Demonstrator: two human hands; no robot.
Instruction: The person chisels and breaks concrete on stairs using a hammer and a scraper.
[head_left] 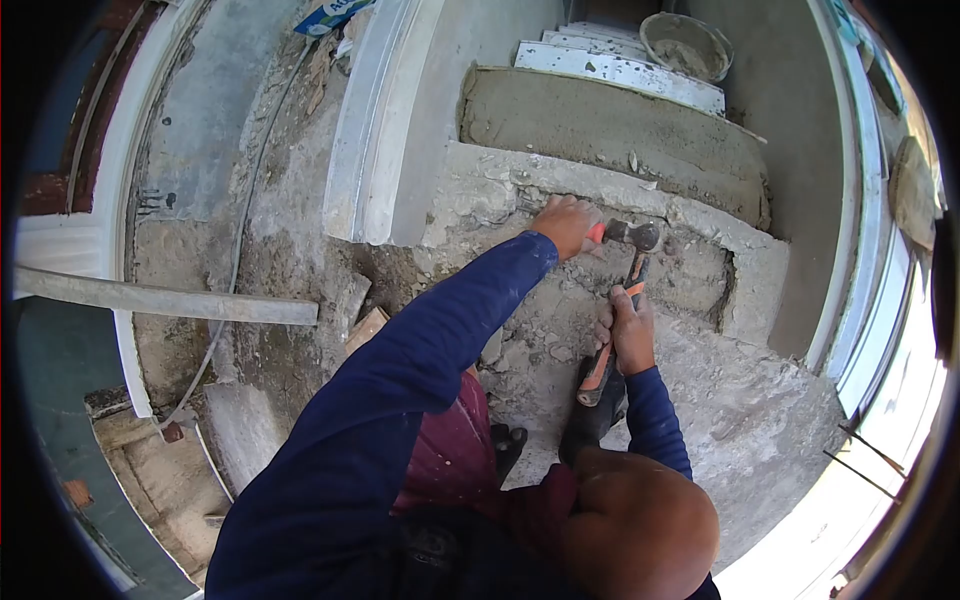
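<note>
Two bare hands are at a chipped grey concrete step (pixel 697 216): the right hand (pixel 631 332) has its grip wrapped on a hammer with a dark metal head and an orange-and-black handle (pixel 640 266), and the left hand (pixel 566 224) has its grip closed round a red-ended tool (pixel 597 233), mostly hidden by the fingers. From the hammer's head, the red end lies just left, whether touching I cannot tell; the left hand is nearer that head, just past the red end. The handle's long axis runs from the head back toward the person, slanting slightly left.
</note>
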